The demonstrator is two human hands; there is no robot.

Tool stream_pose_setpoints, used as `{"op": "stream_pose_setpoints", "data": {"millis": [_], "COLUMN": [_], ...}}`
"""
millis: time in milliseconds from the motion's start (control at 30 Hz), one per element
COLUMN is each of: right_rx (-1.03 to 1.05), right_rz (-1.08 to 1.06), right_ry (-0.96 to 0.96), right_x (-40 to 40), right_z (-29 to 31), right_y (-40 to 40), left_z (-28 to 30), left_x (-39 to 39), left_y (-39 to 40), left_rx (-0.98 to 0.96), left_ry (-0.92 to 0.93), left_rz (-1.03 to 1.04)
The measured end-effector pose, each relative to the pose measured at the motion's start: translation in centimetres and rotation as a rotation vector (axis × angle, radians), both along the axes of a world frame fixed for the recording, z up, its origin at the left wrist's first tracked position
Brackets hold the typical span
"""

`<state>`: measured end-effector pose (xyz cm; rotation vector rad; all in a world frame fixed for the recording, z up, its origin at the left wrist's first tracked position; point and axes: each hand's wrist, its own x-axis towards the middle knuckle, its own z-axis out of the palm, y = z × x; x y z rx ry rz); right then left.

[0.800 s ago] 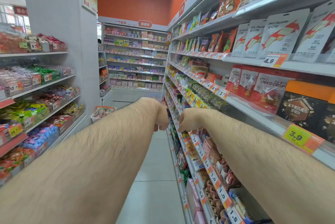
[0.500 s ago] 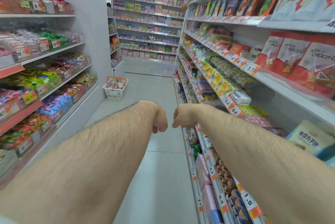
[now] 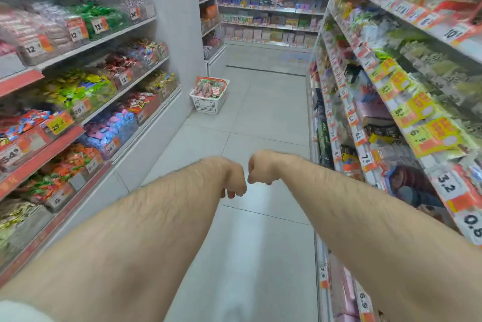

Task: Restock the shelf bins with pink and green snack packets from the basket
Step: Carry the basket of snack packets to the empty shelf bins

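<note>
A white basket [image 3: 208, 106] with an orange handle stands on the aisle floor by the grey pillar, well ahead of me. Pink and green snack packets [image 3: 209, 88] fill it. My left hand [image 3: 233, 180] and my right hand [image 3: 262, 170] are stretched out side by side over the floor, both curled into loose fists with nothing in them, knuckles almost touching. Clear shelf bins [image 3: 109, 128] of wrapped sweets line the shelves on my left.
Shelves of packaged snacks with price tags [image 3: 391, 81] run along the right side. A grey pillar [image 3: 174, 21] stands behind the basket. More shelving [image 3: 268, 8] closes the far end. The tiled floor [image 3: 260, 118] runs between the two shelf rows.
The view has tipped downward and shifted left, so the basket and floor show more fully. Both fists have stayed together in front of me.
</note>
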<state>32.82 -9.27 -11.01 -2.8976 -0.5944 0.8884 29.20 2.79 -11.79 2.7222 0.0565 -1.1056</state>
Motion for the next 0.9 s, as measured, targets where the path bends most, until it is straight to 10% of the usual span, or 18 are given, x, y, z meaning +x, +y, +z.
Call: {"op": "stream_pose_setpoints", "data": {"millis": [900], "right_rx": [0.034], "right_rz": [0.132], "right_ry": [-0.113], "right_x": [77.3], "right_z": [-4.4], "right_y": [20.0], "left_z": [-5.6], "left_x": [74.2], "left_y": [21.0], "left_rx": [-0.14], "left_ry": [-0.107], "left_rz": [0.262]}}
